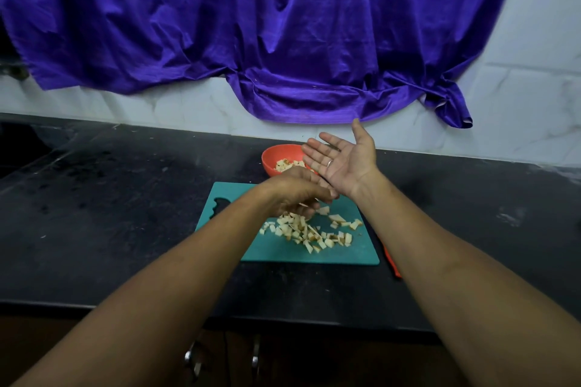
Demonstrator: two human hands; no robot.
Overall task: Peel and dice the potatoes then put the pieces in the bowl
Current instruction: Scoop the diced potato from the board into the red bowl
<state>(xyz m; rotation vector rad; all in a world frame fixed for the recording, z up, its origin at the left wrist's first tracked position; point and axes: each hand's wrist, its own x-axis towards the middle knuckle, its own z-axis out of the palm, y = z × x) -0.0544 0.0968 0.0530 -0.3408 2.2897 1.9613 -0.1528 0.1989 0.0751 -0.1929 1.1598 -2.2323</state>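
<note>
While the left fingers (309, 209) curl down bunched together into the far edge of the diced potato pile (309, 234), the left hand (295, 193) sits knuckles-up over them. A pale sliver shows at the fingertips. Can't tell if they've actually closed on any pieces.

Right fingers (314, 151) straight, slightly spread, nothing in them. Right hand (342, 163) is palm-up, thumb pointing away toward the wall, ring (329, 163) on one finger. It hovers over the near-right rim of the bowl (276, 155), just beyond the left hand; the heel of the palm is right next to the left knuckles.

Bowl is orange-red, on the counter (125, 214) just behind the cutting board (273, 248), with some potato pieces (287, 164) inside. Most of the dice are on the teal board, scattered mid to right, a few strays toward the right edge. Some pieces show brown skin edges.

An orange-handled tool (391, 261) lies on the counter just right of the board, mostly hidden by the right forearm, so can't tell what kind.

Counter is black stone, streaked. White tile wall (518, 88) behind, purple cloth (251, 25) draped over it. Cabinet handles (191, 358) below the counter edge.
</note>
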